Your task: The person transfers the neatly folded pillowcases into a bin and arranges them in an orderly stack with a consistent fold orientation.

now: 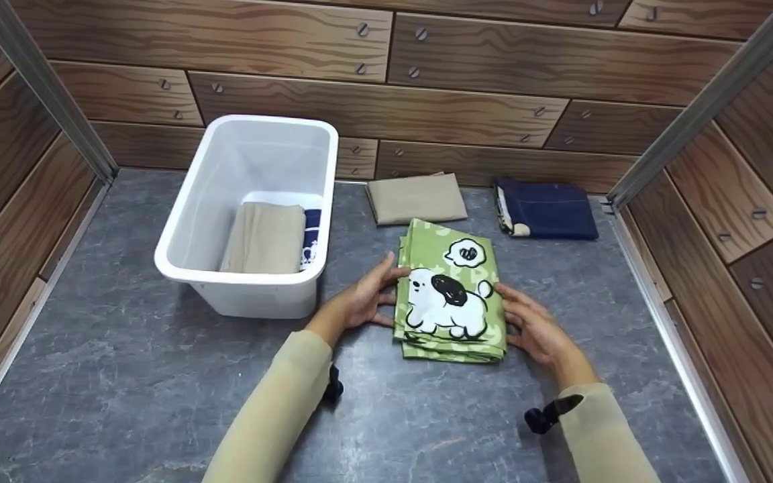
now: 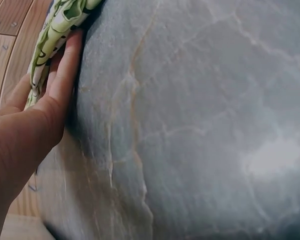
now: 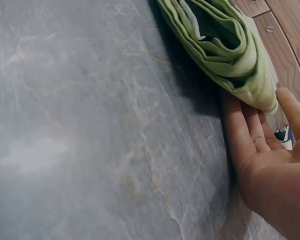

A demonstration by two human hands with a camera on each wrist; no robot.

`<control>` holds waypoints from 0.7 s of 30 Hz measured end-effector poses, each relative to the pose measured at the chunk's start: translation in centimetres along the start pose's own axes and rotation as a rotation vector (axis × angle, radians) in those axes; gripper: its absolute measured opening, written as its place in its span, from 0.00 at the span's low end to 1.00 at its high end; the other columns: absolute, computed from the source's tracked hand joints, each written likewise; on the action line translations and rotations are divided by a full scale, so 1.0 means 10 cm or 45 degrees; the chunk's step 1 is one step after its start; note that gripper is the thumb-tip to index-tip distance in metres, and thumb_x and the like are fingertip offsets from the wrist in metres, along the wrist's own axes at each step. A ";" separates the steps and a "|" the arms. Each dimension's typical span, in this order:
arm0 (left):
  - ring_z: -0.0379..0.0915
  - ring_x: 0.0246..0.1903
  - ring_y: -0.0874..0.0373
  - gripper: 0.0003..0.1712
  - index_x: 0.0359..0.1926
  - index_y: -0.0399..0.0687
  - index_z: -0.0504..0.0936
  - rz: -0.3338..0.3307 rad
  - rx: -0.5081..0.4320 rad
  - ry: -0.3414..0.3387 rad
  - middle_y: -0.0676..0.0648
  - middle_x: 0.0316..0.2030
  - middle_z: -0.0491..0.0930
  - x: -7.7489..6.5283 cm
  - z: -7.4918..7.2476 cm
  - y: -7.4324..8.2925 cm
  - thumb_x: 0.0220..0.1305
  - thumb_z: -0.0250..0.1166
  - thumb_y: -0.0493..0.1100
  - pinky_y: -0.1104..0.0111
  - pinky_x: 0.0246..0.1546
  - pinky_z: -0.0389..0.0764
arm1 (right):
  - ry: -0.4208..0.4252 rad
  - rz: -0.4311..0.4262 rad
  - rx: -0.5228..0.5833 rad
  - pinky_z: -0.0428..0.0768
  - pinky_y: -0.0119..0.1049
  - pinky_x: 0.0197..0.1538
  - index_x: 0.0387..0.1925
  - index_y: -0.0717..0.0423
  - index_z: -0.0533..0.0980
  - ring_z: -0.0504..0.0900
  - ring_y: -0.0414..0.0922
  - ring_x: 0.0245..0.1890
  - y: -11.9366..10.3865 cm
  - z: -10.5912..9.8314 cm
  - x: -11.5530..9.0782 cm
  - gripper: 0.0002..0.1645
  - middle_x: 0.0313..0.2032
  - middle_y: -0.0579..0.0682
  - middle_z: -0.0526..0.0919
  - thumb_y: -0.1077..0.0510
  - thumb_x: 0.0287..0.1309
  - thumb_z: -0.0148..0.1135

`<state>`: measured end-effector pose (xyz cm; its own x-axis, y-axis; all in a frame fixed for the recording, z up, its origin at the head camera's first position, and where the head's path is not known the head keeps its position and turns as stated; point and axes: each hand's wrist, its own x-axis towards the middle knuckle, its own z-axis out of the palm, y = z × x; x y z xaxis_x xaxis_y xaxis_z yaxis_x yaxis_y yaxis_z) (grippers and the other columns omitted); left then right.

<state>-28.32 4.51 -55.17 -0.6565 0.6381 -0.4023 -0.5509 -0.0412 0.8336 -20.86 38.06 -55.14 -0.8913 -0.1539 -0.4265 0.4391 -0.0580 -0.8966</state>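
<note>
A folded green cloth (image 1: 450,295) printed with a white cartoon dog lies on the grey floor in front of me. My left hand (image 1: 366,294) holds its left edge, thumb at the upper side and fingers tucked below, as the left wrist view shows. At the opposite edge, my right hand (image 1: 535,329) has its fingers (image 3: 240,127) under the fold and the thumb beside it. Layered folds of the green cloth (image 3: 225,55) face the right wrist camera. Parts of the fingertips are hidden by the cloth.
Left of the hands stands a white plastic bin (image 1: 249,295) with a folded beige cloth (image 1: 266,238) and a navy cloth (image 1: 311,235) inside. Behind lie another beige cloth (image 1: 420,198) and a folded navy cloth (image 1: 551,211). Wood-patterned walls (image 1: 460,60) enclose the back and sides.
</note>
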 end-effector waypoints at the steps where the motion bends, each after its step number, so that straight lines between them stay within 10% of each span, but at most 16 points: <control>1: 0.58 0.70 0.38 0.45 0.76 0.58 0.61 0.002 0.001 0.007 0.47 0.76 0.52 0.00 0.00 -0.01 0.69 0.35 0.77 0.41 0.53 0.78 | 0.017 -0.004 -0.014 0.77 0.47 0.58 0.78 0.48 0.53 0.69 0.45 0.61 0.01 0.01 0.00 0.36 0.76 0.52 0.52 0.53 0.74 0.50; 21: 0.65 0.66 0.42 0.42 0.73 0.55 0.67 0.032 0.094 0.070 0.42 0.69 0.65 -0.02 0.07 -0.06 0.70 0.39 0.74 0.43 0.53 0.78 | 0.182 -0.049 -0.090 0.78 0.42 0.56 0.74 0.49 0.62 0.60 0.48 0.69 0.09 0.08 0.00 0.39 0.76 0.52 0.56 0.63 0.64 0.61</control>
<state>-27.55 4.93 -55.32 -0.6981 0.5943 -0.3994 -0.4958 0.0012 0.8685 -20.38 37.22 -55.82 -0.9166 -0.0103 -0.3996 0.3995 0.0089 -0.9167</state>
